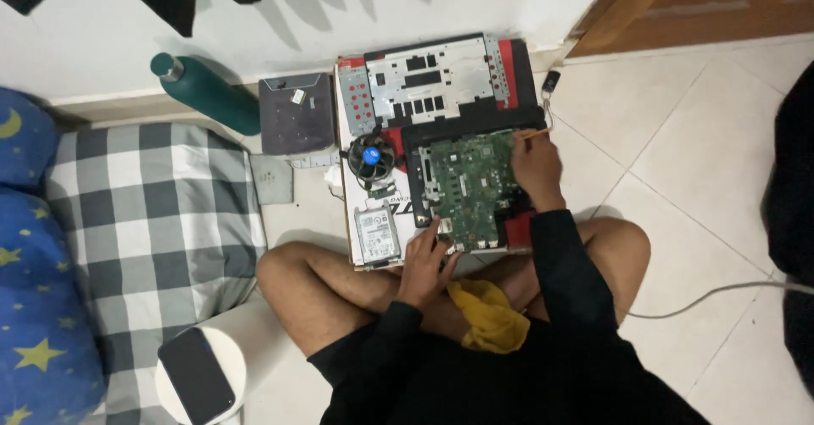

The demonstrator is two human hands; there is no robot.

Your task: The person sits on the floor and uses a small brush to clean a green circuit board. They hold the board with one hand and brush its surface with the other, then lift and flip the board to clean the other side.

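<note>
Landmark: green circuit board [471, 186], lying flat in a black laptop base [475, 128] on the floor, in front of the seated person's crossed legs.

1. Left hand [428, 264]: fingers spread, fingertips resting on the near left corner of the circuit board; it grips nothing.
2. Right hand [536, 164]: at the far right edge of the circuit board, fingers pressed together and pinching a thin orange-handled tool [532, 134] whose tip points at the board's far right corner.
3. Hard drive [377, 232]: silver, flat, just left of the circuit board's near end.
4. Cooling fan [370, 157]: round, black with a blue hub, left of the board's far end.
5. Metal back panel [428, 81]: silver with red trim, beyond the circuit board, against the wall.
6. Grey box [295, 113]: square, left of the back panel and well left of the circuit board.
7. Teal bottle [208, 92]: lying further left of the circuit board, by the wall.
8. Yellow cloth [487, 313]: bunched in the lap, on the near side of the circuit board.
9. Checked cushion [148, 221]: grey and white, far left of the circuit board.
10. Phone [197, 376]: dark, on a round white stool [233, 357], near left of the circuit board.
11. White cable [721, 293]: runs over the floor tiles, right of the circuit board.
</note>
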